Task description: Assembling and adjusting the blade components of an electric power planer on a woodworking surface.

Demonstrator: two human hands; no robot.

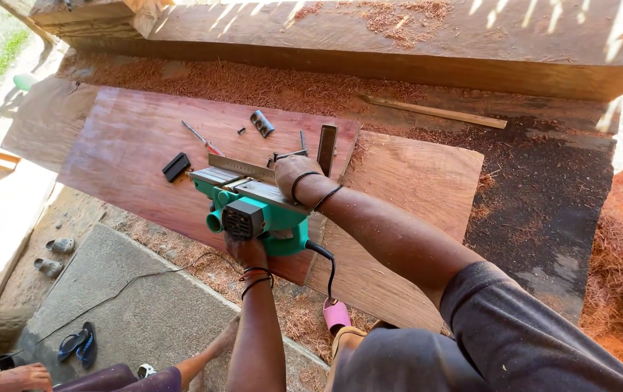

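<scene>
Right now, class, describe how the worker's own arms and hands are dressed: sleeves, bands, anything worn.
Both forearms are bare. The right hand has two thin black bands at the wrist; the left hand has several dark bands too. A dark grey short sleeve covers the right upper arm. No gloves.

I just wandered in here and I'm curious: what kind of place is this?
Probably an open-air woodworking yard. Both hands steady a green electric planer upturned on a reddish board, wood shavings lie thick around it, and a heavy timber beam runs behind.

Green plastic planer (257,210) on smooth, perhaps matt wooden board (126,156)
</scene>
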